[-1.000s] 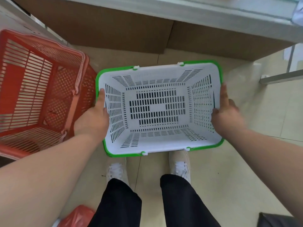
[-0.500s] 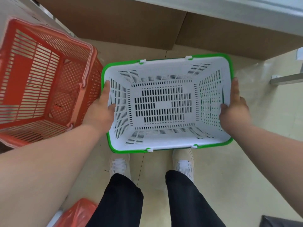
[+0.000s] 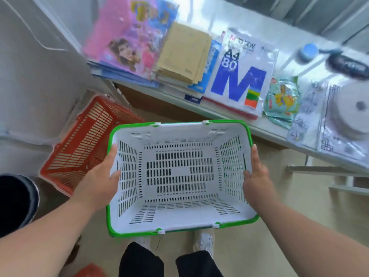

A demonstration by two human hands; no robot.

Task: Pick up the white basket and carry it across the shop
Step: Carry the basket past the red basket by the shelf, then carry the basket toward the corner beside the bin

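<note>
The white basket [image 3: 179, 214] has slotted walls and a green rim, and nothing lies inside it. I hold it in front of me, above my feet. My left hand [image 3: 97, 180] grips its left short wall, thumb over the rim and inside. My right hand [image 3: 257, 178] grips the right short wall the same way. The basket sits level between both hands, off the floor.
A red basket [image 3: 83, 144] stands on the floor to the left, close to the white one. Behind runs a long shelf [image 3: 225, 116] with picture books, brown envelopes, an A4 paper pack and small packets. A white cabinet side [image 3: 30, 80] is on the left. A shelf frame [image 3: 319, 168] stands on the right.
The basket has risen in both hands and my view has tipped up, so the shelf with its goods now shows. Both grips are unchanged.
</note>
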